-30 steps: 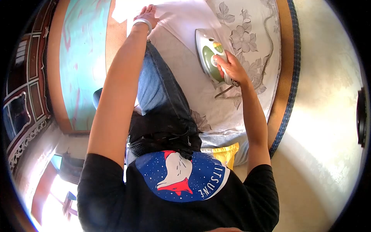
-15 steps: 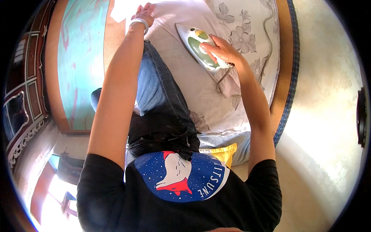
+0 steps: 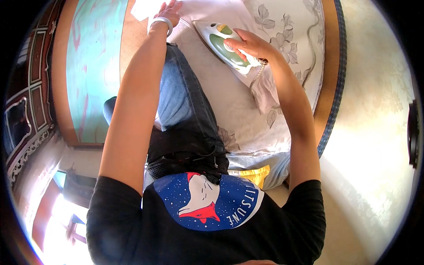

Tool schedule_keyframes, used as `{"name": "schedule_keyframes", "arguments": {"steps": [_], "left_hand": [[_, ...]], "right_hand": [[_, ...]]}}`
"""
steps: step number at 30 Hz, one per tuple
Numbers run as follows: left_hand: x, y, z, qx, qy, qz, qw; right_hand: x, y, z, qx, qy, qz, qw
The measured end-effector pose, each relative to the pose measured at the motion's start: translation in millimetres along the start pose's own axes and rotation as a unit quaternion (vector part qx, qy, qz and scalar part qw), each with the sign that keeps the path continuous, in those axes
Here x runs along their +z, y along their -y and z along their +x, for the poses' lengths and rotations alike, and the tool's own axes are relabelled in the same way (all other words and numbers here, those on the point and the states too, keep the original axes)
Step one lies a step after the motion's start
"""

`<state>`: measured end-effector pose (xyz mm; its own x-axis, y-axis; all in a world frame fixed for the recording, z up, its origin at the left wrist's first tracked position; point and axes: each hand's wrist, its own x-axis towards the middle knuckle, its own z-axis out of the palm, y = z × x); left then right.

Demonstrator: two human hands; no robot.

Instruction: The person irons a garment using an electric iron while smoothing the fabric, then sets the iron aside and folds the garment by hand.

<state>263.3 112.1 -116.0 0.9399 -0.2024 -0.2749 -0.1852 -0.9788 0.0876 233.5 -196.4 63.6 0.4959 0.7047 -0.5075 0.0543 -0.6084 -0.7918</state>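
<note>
My right hand (image 3: 252, 46) is wrapped round the handle of a white and green clothes iron (image 3: 217, 43). The iron lies on a pale pinkish cloth garment (image 3: 212, 9), its pointed tip toward the far left. From its back end a braided cord (image 3: 252, 82) trails down, and one loose part of the garment (image 3: 267, 95) reaches below it. My left hand (image 3: 169, 12), with a white band on the wrist, rests on the far left part of the garment, fingers stretched out. The garment's far end is cut off by the frame and washed out by bright light.
A floral sheet (image 3: 247, 132) covers the bed under the garment. My jeans-clad leg (image 3: 183, 97) lies on the bed beside the iron. More cord (image 3: 312, 53) runs along the right side near the bed's edge (image 3: 333, 84). A turquoise panel (image 3: 95, 66) stands left.
My right hand has pushed the iron a little forward and to the left over the garment. The left hand has shifted slightly, still lying on the cloth.
</note>
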Motion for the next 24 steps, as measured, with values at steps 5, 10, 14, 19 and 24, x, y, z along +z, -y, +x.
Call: {"name": "schedule_keyframes", "arguments": {"steps": [5, 10, 14, 19, 24], "left_hand": [[-15.7, -3.6, -3.3, -0.009, 0.032, 0.019, 0.999], [-16.3, -2.0, -4.6, -0.005, 0.037, 0.017, 0.999], [-46.2, -19.5, -19.8, 0.013, 0.058, 0.104, 0.993], [11.8, 6.4, 12.3, -0.062, 0.008, 0.154, 0.986], [-50.7, -42.6, -25.5, -0.189, 0.036, -0.068, 0.979]], "right_hand": [[1.7, 10.8, -6.3, 0.028, -0.002, 0.006, 1.000], [7.0, -13.3, -22.8, 0.040, -0.010, -0.001, 0.999], [14.8, -24.2, -63.8, 0.065, -0.024, 0.014, 0.998], [35.8, -55.5, -105.9, 0.111, -0.050, 0.096, 0.988], [56.0, -48.3, -136.7, 0.120, -0.098, 0.152, 0.976]]}}
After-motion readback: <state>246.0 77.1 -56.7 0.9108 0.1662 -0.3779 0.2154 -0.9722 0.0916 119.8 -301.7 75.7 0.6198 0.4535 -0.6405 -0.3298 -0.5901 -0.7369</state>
